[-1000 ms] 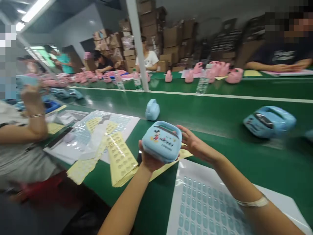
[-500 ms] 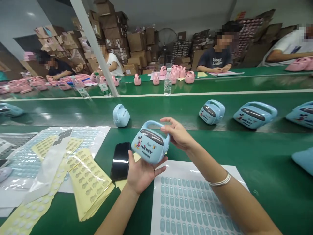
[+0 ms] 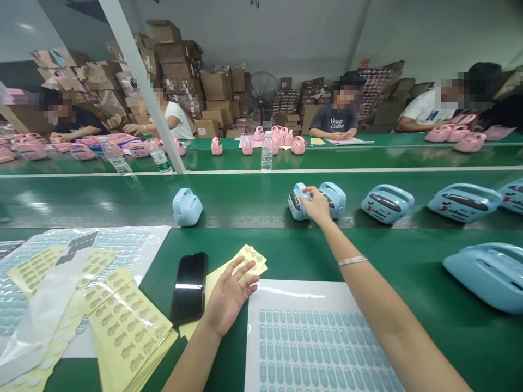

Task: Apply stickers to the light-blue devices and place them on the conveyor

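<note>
On the green belt (image 3: pixel 245 201), right hand (image 3: pixel 316 206) is curling at an upright blue case (image 3: pixel 297 207); cannot tell if gripping. Good handling is likely needing a level base, fingers clear of the neighbouring case (image 3: pixel 336 200). Left hand (image 3: pixel 231 299) is splaying empty over matte yellow sheets (image 3: pixel 256 256); cases are showing glossy, rounded shells

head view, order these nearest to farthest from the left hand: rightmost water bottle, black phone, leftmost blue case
1. Black phone: just left of the left hand.
2. Leftmost blue case: ahead and left, beyond the phone.
3. Rightmost water bottle: farthest ahead, slightly right.
</note>
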A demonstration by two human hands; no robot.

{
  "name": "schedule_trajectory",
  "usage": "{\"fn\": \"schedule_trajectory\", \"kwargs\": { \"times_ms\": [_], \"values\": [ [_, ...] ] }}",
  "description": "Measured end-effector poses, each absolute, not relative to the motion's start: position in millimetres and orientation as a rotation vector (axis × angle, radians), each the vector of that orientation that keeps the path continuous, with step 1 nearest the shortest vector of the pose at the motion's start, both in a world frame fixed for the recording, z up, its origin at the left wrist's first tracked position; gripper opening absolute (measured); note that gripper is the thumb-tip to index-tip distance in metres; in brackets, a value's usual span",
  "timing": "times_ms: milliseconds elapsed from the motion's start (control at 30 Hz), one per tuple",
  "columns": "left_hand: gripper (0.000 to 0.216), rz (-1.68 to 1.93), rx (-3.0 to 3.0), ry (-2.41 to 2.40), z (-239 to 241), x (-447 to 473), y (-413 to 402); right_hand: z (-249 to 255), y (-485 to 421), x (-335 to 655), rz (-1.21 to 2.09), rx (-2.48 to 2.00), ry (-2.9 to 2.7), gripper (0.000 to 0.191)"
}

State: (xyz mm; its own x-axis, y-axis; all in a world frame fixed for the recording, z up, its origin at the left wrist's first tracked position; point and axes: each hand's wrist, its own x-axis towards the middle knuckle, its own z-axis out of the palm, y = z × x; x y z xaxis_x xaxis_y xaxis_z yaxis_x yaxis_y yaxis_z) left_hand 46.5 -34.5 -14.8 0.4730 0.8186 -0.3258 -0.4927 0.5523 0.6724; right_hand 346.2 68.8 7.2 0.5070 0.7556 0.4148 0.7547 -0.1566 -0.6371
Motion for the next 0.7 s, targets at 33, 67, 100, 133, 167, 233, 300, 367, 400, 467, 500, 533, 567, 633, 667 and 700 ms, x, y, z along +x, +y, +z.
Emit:
{"fn": "schedule_trajectory", "kwargs": {
  "times_ms": [33,67,100,133,167,233,300,367,400,467,500,533,567,633,667,700],
  "values": [
    [0.032,0.869,0.530,0.698,-15,46,-33,12,72,353,-0.001,-1.936,-1.306,0.023],
    [0.030,0.883,0.521,0.706,-15,45,-32,17,73,361,-0.017,-1.964,-1.360,0.024],
    [0.030,0.892,0.514,0.710,-15,44,-31,23,72,368,-0.048,-1.996,-1.399,0.026],
    [0.029,0.897,0.512,0.710,-15,43,-29,28,70,376,-0.094,-2.036,-1.418,0.027],
    [0.029,0.898,0.516,0.709,-14,41,-28,32,65,384,-0.149,-2.083,-1.422,0.029],
    [0.028,0.898,0.537,0.707,-14,40,-27,36,54,396,-0.252,-2.188,-1.412,0.033],
    [0.028,0.898,0.564,0.709,-13,39,-27,37,41,404,-0.312,-2.279,-1.428,0.034],
    [0.029,0.907,0.596,0.722,-13,41,-29,39,29,405,-0.346,-2.335,-1.471,0.034],
    [0.030,0.924,0.615,0.738,-13,42,-30,42,23,403,-0.363,-2.354,-1.493,0.034],
    [0.038,1.010,0.667,0.805,-14,44,-32,54,9,394,-0.397,-2.373,-1.544,0.033],
    [0.044,1.079,0.697,0.844,-14,44,-33,64,1,386,-0.415,-2.353,-1.594,0.032],
    [0.050,1.152,0.726,0.870,-14,45,-33,76,-8,377,-0.424,-2.313,-1.660,0.029],
    [0.056,1.210,0.755,0.861,-14,44,-34,89,-16,366,-0.450,-2.189,-1.783,0.027],
    [0.068,1.254,0.822,0.712,-14,42,-34,113,-31,341,-0.374,-1.828,-1.993,0.021],
    [0.073,1.235,0.863,0.593,-15,39,-33,122,-36,326,-0.258,-1.628,-2.093,0.020],
    [0.079,1.192,0.906,0.476,-16,36,-33,128,-39,309,-0.103,-1.455,-2.180,0.020]
  ]
}}
